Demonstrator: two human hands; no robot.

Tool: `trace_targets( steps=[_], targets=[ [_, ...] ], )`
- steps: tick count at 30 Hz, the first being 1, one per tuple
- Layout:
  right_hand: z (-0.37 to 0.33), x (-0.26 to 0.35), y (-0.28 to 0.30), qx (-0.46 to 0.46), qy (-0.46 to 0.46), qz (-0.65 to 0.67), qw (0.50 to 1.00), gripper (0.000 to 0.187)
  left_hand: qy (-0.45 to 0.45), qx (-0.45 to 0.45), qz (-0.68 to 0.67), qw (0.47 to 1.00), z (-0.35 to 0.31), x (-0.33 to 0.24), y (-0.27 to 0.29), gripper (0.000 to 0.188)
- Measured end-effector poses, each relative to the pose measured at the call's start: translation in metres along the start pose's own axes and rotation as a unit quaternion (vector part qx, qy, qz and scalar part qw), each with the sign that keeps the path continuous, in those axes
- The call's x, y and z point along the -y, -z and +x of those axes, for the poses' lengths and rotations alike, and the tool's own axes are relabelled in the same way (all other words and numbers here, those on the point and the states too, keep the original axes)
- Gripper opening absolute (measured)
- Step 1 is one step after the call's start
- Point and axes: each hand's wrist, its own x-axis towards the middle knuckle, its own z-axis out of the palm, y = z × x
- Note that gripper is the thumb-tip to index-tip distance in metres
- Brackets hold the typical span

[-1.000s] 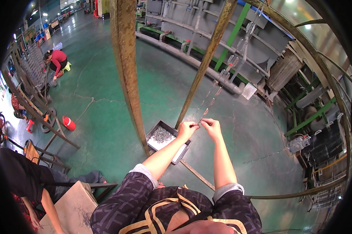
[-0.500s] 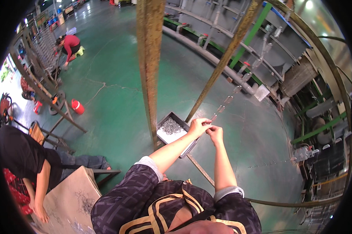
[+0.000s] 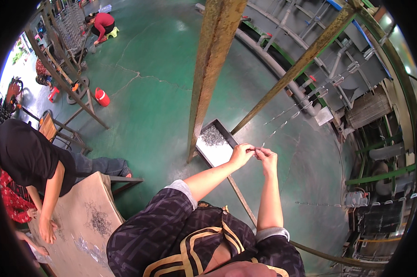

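My left hand (image 3: 242,155) and my right hand (image 3: 267,161) meet in front of me, fingertips pinched close together. A thin wire strand (image 3: 274,133) with small shiny metal pieces along it slants down to the right fingertips. What the left fingers pinch is too small to make out. Just beyond my left forearm is a dark-rimmed tray (image 3: 227,134), with a heap of small dark metal pieces (image 3: 211,136) on its white bottom.
Rusty metal frame bars (image 3: 215,69) rise around the tray. At left, a person in black (image 3: 28,157) leans over a covered table (image 3: 79,203) strewn with small wire pieces. Farther off, a person in red (image 3: 103,23) crouches near a red jug (image 3: 102,97). Pipes (image 3: 275,64) run along the right.
The view has turned, so the surroundings appear shifted. My hands stay pinched together, now a little lower and farther right in the picture. The strand lies at a different angle.
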Motion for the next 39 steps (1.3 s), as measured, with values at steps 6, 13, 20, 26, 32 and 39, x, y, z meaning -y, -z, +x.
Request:
trace_targets(
  steps=[6, 13, 20, 26, 32, 39],
  targets=[
    [-0.005, 0.014, 0.0, 0.018, -0.009, 0.054, 0.998, 0.017, 0.009, 0.007, -0.041, 0.999, 0.0, -0.009, 0.001, 0.013],
    [0.003, 0.005, -0.001, -0.008, 0.003, 0.072, 0.997, 0.016, -0.013, -0.019, -0.021, 1.0, 0.001, -0.012, 0.008, 0.009],
    [0.01, 0.002, -0.008, -0.002, 0.026, 0.033, 0.999, 0.015, -0.012, -0.066, -0.013, 0.998, 0.005, -0.011, 0.012, 0.009],
    [0.016, 0.001, -0.012, 0.001, 0.031, 0.016, 0.999, 0.013, -0.025, -0.065, -0.001, 0.998, 0.008, -0.009, 0.019, 0.01],
    [0.014, 0.003, -0.011, -0.002, 0.02, 0.018, 1.0, 0.014, -0.024, -0.045, -0.001, 0.999, 0.007, -0.01, 0.02, 0.009],
    [0.007, 0.003, -0.013, -0.059, 0.031, -0.033, 0.997, 0.014, -0.049, -0.007, 0.03, 0.998, 0.005, -0.018, 0.024, 0.008]
  ],
)
